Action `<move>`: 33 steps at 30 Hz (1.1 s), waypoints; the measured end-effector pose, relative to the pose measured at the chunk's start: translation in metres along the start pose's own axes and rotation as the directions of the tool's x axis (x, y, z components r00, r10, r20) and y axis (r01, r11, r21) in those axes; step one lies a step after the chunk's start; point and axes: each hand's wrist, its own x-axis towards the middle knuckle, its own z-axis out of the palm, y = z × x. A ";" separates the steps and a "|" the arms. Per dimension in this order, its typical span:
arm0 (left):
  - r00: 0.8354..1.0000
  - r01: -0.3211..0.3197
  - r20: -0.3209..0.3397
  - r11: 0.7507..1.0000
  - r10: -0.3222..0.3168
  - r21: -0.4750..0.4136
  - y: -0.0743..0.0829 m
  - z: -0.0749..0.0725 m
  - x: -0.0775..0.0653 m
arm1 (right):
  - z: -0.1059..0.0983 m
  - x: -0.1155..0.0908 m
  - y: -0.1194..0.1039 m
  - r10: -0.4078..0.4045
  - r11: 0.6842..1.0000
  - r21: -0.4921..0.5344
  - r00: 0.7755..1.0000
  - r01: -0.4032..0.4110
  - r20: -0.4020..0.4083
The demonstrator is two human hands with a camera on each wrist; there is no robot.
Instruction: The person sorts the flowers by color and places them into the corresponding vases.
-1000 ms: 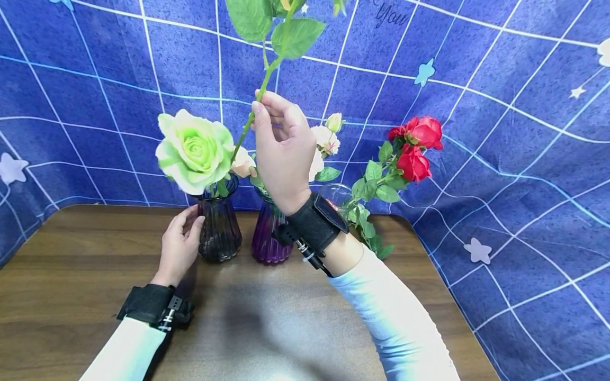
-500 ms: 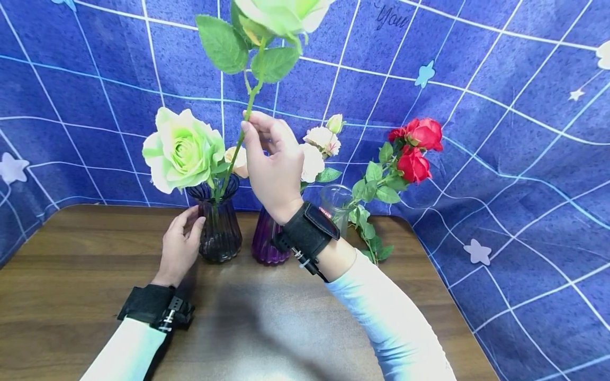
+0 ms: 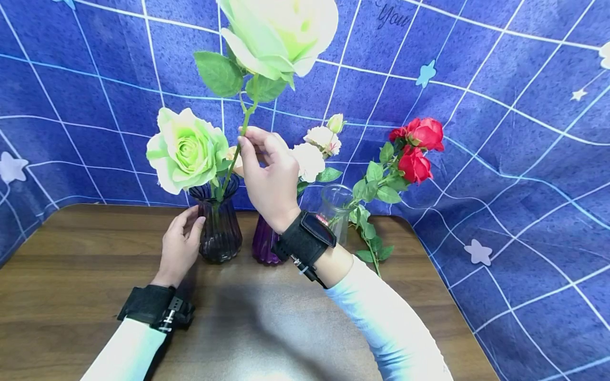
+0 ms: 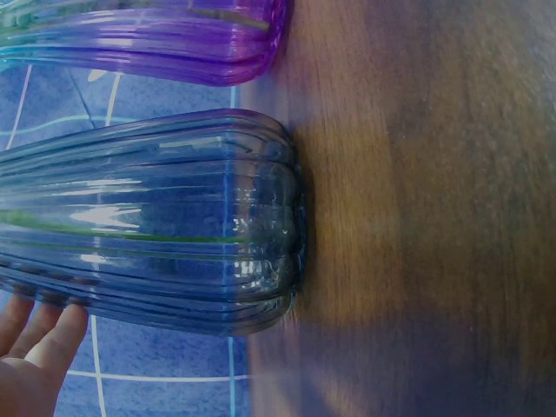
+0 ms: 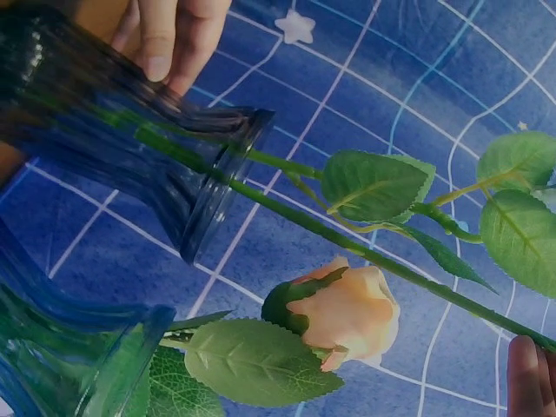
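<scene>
My right hand (image 3: 270, 174) pinches the stem of a pale green rose (image 3: 281, 37) between thumb and fingertips. The rose stands above a dark fluted glass vase (image 3: 219, 233), its lower stem passing down through the vase mouth, as the right wrist view also shows for the stem (image 5: 347, 246). Another pale green rose (image 3: 186, 151) stands in the same vase, leaning left. At that vase's left side, my left hand (image 3: 178, 243) rests its fingertips and thumb against the glass. In the left wrist view, the fingers (image 4: 61, 339) touch the side of the vase (image 4: 174, 208).
Close to the right stands a purple vase (image 3: 267, 241) with white flowers (image 3: 310, 159) and a peach rosebud (image 5: 352, 313). Beyond it is a clear glass vase (image 3: 335, 198). Red roses (image 3: 416, 143) lean at the right. A blue patterned cloth (image 3: 514, 174) hangs behind the wooden table (image 3: 95, 248).
My right hand has come down and slightly left with the rose, and its stem has gone into the dark vase. The rose in the vase has shifted slightly. My left hand stays put.
</scene>
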 end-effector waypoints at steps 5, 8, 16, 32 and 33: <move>1.000 0.004 -0.001 1.000 -0.004 -0.015 0.000 0.000 -0.001 | 0.001 0.000 -0.001 -0.022 1.000 -0.019 1.000 0.022 0.014; 1.000 0.009 -0.002 1.000 -0.009 -0.023 0.001 0.000 -0.001 | 0.002 0.001 -0.001 -0.024 0.999 -0.029 0.999 0.025 0.024; 1.000 0.015 0.003 0.999 -0.015 -0.034 0.001 -0.001 -0.002 | 0.004 0.003 -0.001 -0.043 0.999 -0.030 0.999 0.044 0.025; 1.000 0.010 0.009 1.000 -0.010 -0.023 0.003 -0.002 -0.001 | 0.007 -0.003 0.006 -0.042 0.994 -0.101 0.999 0.045 0.027; 1.000 0.011 0.009 1.000 -0.011 -0.023 0.003 -0.001 -0.001 | 0.007 -0.004 0.006 -0.038 0.994 -0.106 0.999 0.041 0.029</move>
